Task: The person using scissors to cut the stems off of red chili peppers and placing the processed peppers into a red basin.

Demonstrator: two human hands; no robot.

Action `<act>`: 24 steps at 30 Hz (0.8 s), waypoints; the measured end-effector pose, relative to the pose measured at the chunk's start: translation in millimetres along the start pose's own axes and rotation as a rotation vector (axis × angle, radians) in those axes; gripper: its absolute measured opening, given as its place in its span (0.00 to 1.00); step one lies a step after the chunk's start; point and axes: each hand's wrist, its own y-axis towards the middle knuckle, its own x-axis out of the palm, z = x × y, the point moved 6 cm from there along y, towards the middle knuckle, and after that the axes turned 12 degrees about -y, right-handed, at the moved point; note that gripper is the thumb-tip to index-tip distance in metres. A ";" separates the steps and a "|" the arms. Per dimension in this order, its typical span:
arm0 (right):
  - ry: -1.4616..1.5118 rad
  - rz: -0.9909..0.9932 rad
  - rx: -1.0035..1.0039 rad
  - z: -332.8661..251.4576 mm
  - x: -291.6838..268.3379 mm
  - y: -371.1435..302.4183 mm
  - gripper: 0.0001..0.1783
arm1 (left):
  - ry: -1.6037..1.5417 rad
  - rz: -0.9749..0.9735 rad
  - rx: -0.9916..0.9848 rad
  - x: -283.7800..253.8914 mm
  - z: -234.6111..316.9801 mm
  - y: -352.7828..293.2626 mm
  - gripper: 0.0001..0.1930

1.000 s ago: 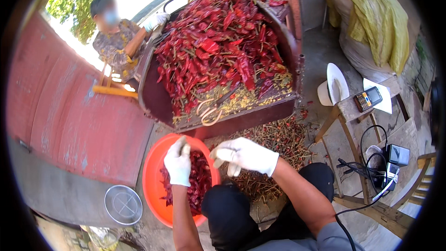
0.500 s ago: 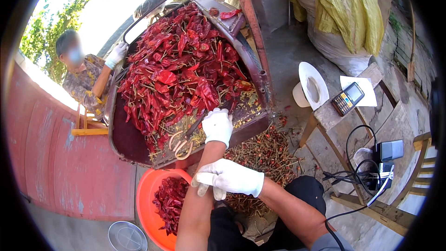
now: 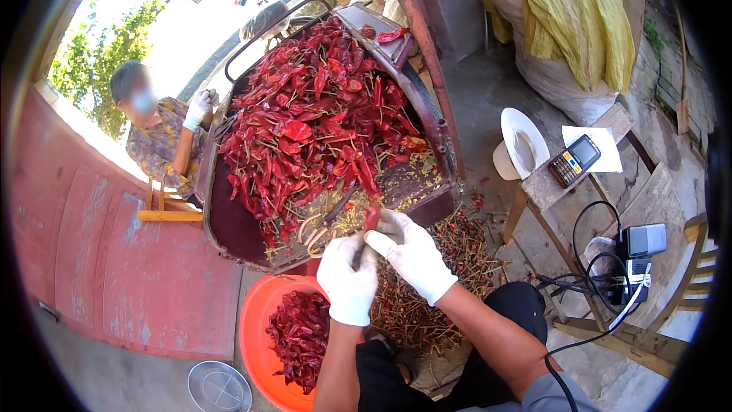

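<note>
Both my hands wear white gloves and meet at the near edge of a metal cart bed (image 3: 252, 253). A dried red chili pepper (image 3: 372, 217) stands up, a little blurred, from between their fingertips. My left hand (image 3: 347, 278) is closed, with a dark bit showing between its fingers. My right hand (image 3: 412, 253) pinches from the other side, thumb toward the left hand. Beyond them is a large heap of dried red chilies (image 3: 313, 122) with stems. Scissors-like tan looped handles (image 3: 311, 230) with a dark shaft lie on the bed beside my left hand.
An orange basin (image 3: 255, 313) of red chilies (image 3: 301, 336) stands below the cart. Stems (image 3: 442, 275) litter the floor. Left sits another gloved person (image 3: 164, 133). Right are a bench (image 3: 545, 191) with a handheld device (image 3: 573, 160), a white hat (image 3: 522, 141) and cables (image 3: 583, 282).
My left hand has drawn back from the heap with a chili. My right hand has moved up from the left forearm to meet it. The view has shifted slightly.
</note>
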 end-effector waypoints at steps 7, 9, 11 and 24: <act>-0.508 0.075 -0.175 -16.3 0.3 -15.7 0.21 | 0.018 -0.179 0.058 -2.5 0.9 -14.8 0.08; -0.563 0.069 -0.232 -17.3 -0.4 -17.5 0.19 | -0.190 -0.124 -0.129 -13.4 -0.1 -13.2 0.10; -0.617 0.005 -0.250 -16.7 3.3 -20.0 0.17 | -0.297 -0.067 -0.175 -26.0 -1.6 -11.2 0.13; -0.871 -0.210 -0.363 -23.9 34.4 -39.7 0.12 | -0.161 0.070 -0.118 -46.6 -13.5 -20.8 0.05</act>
